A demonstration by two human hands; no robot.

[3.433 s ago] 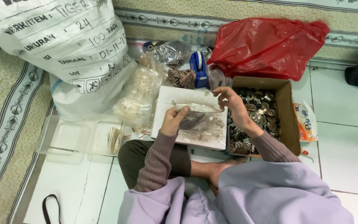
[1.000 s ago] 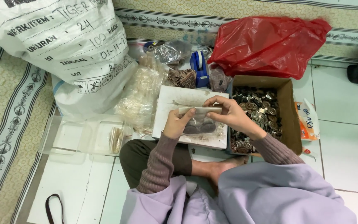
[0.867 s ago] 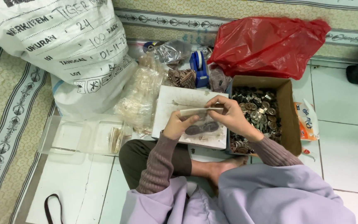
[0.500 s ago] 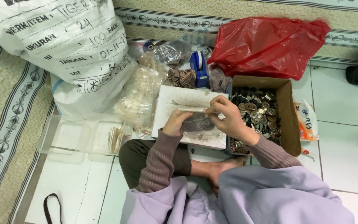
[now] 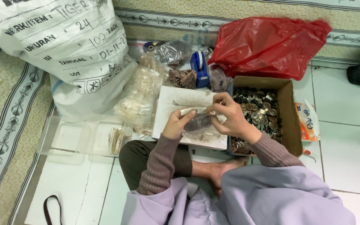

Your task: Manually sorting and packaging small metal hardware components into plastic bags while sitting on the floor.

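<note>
Clear plastic bag pinched between both hands, cardboard box just beside, red bag behind.

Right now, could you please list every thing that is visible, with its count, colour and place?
small clear bag: one, transparent with dark pieces inside, held between both hands over the board
white board: one, white, on the floor before the knees
cardboard box: one, brown, right of the board, full of small metallic pieces
red plastic bag: one, red, behind the box
tape dispenser: one, blue, behind the board
large sack: one, white, at the upper left
clear bags: a pile, transparent, left of the board
clear tray: one, transparent, lower left
left hand: one, gripping the bag's left side
right hand: one, pinching the bag's top right
</note>
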